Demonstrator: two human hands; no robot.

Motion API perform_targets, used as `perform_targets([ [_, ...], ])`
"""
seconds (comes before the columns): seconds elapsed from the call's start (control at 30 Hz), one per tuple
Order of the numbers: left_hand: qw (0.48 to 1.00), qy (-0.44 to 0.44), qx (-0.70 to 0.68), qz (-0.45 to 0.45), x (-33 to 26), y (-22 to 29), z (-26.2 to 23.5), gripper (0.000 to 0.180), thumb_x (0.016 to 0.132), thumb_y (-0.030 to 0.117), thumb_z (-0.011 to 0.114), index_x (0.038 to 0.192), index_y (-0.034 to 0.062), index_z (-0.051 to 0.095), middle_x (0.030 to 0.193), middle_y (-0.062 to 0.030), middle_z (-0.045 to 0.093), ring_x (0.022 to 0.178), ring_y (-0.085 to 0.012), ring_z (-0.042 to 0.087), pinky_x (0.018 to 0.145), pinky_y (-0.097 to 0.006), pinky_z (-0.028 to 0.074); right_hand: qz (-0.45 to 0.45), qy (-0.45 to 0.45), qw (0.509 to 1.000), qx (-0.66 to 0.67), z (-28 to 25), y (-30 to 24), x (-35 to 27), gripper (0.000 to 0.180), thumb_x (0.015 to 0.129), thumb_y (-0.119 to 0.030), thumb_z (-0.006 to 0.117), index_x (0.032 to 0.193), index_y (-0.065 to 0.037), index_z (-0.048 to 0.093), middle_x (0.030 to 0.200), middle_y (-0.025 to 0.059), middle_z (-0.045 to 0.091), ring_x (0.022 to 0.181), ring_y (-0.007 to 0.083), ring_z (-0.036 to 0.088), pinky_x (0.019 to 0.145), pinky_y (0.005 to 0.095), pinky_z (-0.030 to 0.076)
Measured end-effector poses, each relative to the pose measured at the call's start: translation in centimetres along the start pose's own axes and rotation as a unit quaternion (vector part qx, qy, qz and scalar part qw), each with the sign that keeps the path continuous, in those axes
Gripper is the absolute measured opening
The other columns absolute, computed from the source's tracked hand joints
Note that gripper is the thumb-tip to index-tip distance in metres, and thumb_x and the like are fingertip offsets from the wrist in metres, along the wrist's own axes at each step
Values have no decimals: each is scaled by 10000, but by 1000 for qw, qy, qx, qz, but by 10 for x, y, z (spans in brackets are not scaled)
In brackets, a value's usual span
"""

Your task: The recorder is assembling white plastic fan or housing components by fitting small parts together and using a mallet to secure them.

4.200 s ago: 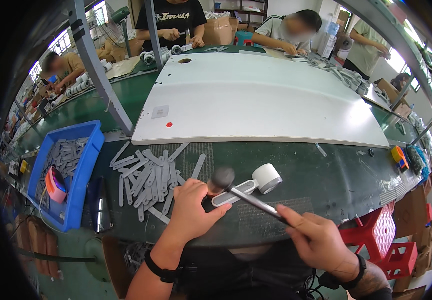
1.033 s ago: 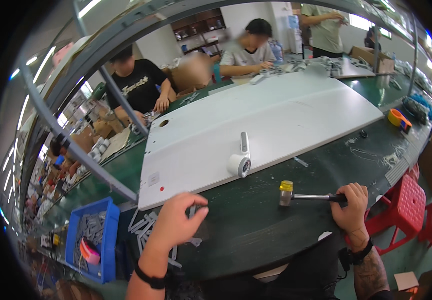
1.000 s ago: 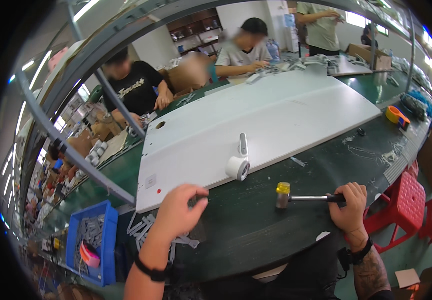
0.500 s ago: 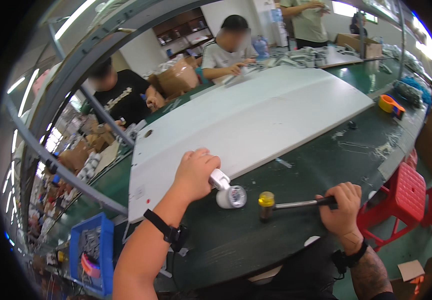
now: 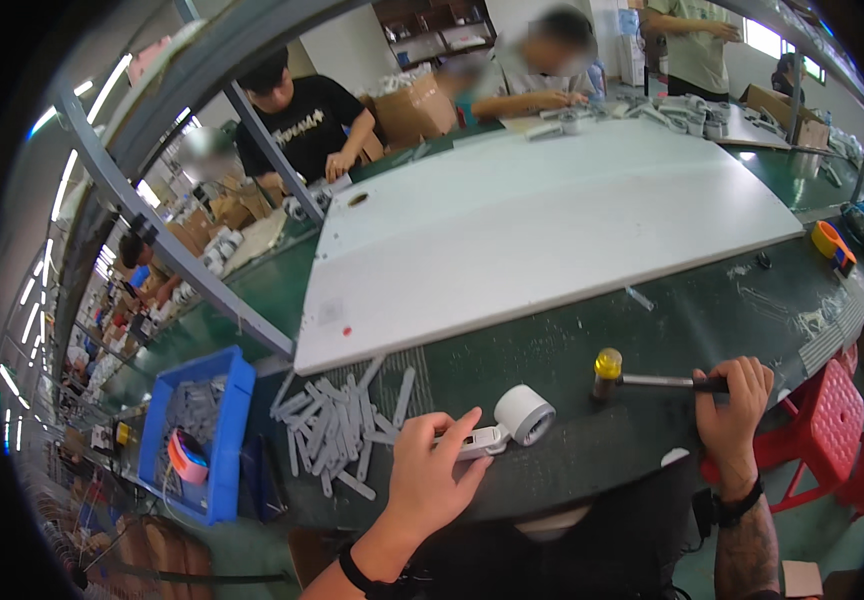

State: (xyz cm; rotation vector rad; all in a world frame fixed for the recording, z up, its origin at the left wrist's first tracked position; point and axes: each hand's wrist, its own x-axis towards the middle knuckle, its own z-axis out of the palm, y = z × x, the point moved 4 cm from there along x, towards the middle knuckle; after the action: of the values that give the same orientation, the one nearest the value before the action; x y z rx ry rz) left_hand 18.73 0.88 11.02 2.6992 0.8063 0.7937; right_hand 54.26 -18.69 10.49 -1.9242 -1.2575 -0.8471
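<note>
Between the fingers and thumb of my left hand (image 5: 430, 478) is the flat white arm of a white spotlight (image 5: 524, 412). Its round head points toward the near right, low over the green tabletop or resting on it; I cannot tell which. My right hand (image 5: 735, 408) is wrapped round the dark grip of a mallet (image 5: 657, 381) with a metal shaft. The yellow-topped mallet head stands on the tabletop, to the right of the spotlight. Beside my left hand lies a loose pile of grey flat strips (image 5: 337, 425).
A large white board (image 5: 552, 230) covers the middle of the green table (image 5: 492, 365). At the left stands a blue bin (image 5: 237, 400) with grey parts and an orange-pink item. An orange tape roll (image 5: 832, 245) lies far right, above red stools (image 5: 822, 420). Several people work beyond.
The view has swung left, bringing the grey strips into sight. My left hand has drawn the spotlight nearer to me, away from the board, and turned it. My right hand keeps its hold on the mallet.
</note>
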Motion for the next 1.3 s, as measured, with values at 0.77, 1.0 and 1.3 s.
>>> perform_targets([
  [0.77,985,123,-117,-23,-32,-26,-21,331,805,21,934,1118,77,840,1118,-74,810,1011,-316,696,908,-422,572,-324,-197,898,224,57,-232,8,359,897,-344,876,1222,-198,836,842,-61,671,777,159,657,812,379,454],
  [1.0,989,109,-100,-8,-39,-46,-29,327,776,67,973,1072,61,833,1192,-89,748,1052,-319,693,884,-416,566,-305,-241,890,239,64,-233,10,349,886,-358,897,1184,-198,812,813,-69,649,759,158,650,807,382,446],
  [1.3,992,114,-52,27,-41,-44,-30,278,777,93,971,1019,73,837,1166,-82,752,1041,-317,701,889,-437,551,-314,-251,886,230,65,-231,12,317,923,-364,871,1188,-204,798,803,-75,638,755,153,645,804,376,443],
])
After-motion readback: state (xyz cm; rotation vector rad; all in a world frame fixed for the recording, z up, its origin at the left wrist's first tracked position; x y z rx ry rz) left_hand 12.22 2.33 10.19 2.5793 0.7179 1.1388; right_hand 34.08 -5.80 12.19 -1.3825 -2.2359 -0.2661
